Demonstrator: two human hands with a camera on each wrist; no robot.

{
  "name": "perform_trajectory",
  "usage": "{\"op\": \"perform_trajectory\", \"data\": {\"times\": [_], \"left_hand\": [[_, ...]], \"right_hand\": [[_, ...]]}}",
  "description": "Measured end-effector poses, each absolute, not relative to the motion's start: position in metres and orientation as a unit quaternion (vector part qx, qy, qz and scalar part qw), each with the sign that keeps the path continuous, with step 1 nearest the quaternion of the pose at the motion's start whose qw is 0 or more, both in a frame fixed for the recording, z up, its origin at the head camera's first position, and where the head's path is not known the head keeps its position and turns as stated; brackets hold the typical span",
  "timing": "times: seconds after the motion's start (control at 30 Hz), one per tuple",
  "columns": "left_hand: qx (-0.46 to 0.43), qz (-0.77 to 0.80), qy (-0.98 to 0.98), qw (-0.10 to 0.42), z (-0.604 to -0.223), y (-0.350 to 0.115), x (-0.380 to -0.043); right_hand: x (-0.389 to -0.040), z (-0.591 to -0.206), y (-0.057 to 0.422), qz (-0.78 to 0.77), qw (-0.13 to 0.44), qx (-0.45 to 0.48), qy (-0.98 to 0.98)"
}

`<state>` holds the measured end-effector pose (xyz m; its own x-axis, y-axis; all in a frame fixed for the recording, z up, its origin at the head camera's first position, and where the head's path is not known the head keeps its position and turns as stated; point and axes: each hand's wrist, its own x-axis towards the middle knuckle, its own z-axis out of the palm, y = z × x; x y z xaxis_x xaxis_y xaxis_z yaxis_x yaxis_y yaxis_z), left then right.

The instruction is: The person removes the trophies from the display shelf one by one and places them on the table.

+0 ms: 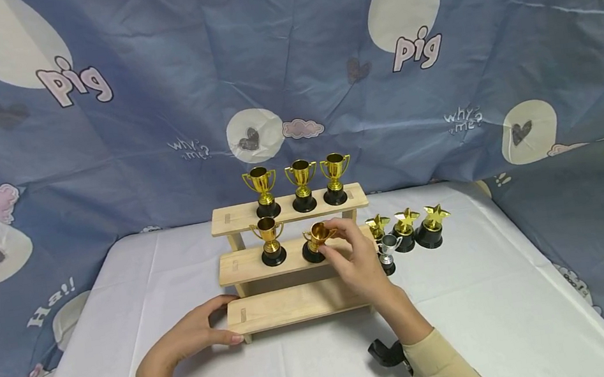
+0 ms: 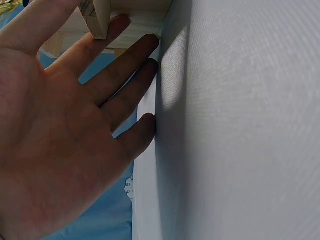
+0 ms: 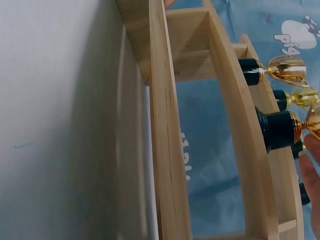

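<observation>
My right hand (image 1: 355,260) pinches a small gold trophy cup (image 1: 314,245) by its bowl, between thumb and fingers. The cup's black base is on or just at the middle tier of a wooden three-step display stand (image 1: 295,305), tilted slightly. In the right wrist view the held trophy's black base (image 3: 280,131) is near the board's edge. Left of it, another gold trophy cup (image 1: 271,242) stands upright on the same tier. My left hand (image 1: 191,331) rests against the left end of the lowest tier, thumb in front; the left wrist view shows its fingers (image 2: 127,65) spread and fairly straight.
Three gold trophy cups (image 1: 301,185) stand along the top tier. Right of the stand, a silver trophy cup (image 1: 388,252) and three gold star trophies (image 1: 430,228) stand on the white tablecloth (image 1: 502,295). A blue printed curtain (image 1: 286,75) hangs behind.
</observation>
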<state>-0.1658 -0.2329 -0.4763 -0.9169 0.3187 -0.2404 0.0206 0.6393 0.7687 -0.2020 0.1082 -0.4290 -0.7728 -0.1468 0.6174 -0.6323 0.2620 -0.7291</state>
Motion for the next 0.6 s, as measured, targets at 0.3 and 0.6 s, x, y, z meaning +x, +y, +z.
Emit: {"op": "perform_trajectory", "data": {"times": [0.3,0.6], "left_hand": [[0.094,0.417,0.886,0.179,-0.4769,-0.2325,-0.1656],[0.091,0.411,0.889,0.181,-0.4761,-0.2329,-0.1658]], "right_hand": [[-0.2022,-0.4279,0.1079,0.577,0.240,0.246,-0.741],[-0.2028,-0.4250,0.1148,0.572,0.254,0.225,-0.747]]}}
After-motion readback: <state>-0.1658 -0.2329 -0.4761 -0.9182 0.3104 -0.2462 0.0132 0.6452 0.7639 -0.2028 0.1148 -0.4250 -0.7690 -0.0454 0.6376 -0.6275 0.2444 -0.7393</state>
